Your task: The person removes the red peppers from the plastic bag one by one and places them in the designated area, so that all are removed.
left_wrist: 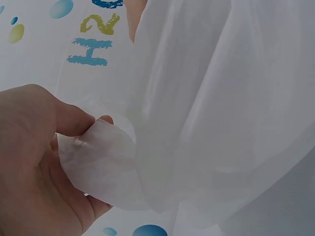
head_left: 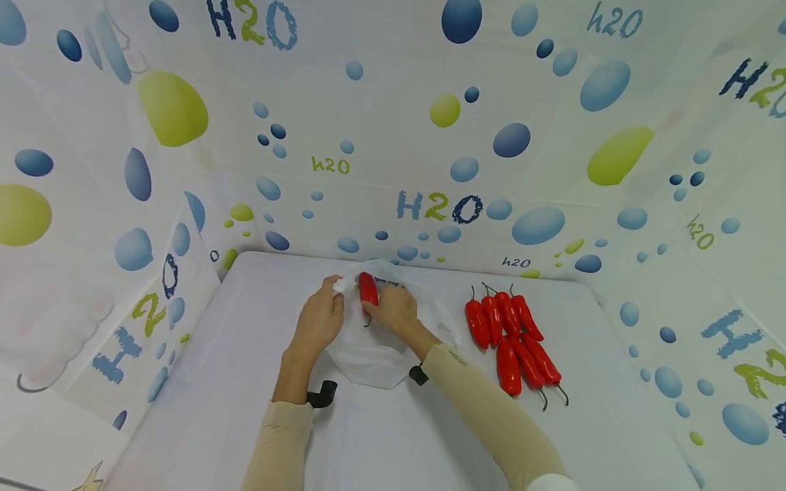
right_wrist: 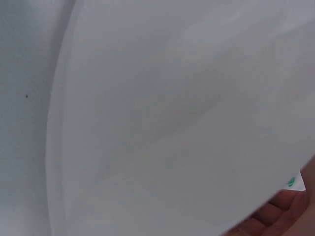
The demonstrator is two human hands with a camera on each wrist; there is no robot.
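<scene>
A thin white plastic bag (head_left: 362, 361) lies spread on the table between my hands. My left hand (head_left: 319, 317) pinches the bag's edge between thumb and fingers, as the left wrist view shows with the bag (left_wrist: 197, 123) hanging from that hand (left_wrist: 34, 152). My right hand (head_left: 398, 307) grips a red chili pepper (head_left: 368, 288) at the bag's opening, its stem pointing toward me. In the right wrist view the bag (right_wrist: 172, 118) hides most of the right hand (right_wrist: 275, 216), and the pepper cannot be seen there.
To the right of the bag, several red peppers (head_left: 507, 365) lie in two rows on the white table (head_left: 393, 436). A wall covering with printed dots and lettering (head_left: 368, 123) stands behind the table and along both sides.
</scene>
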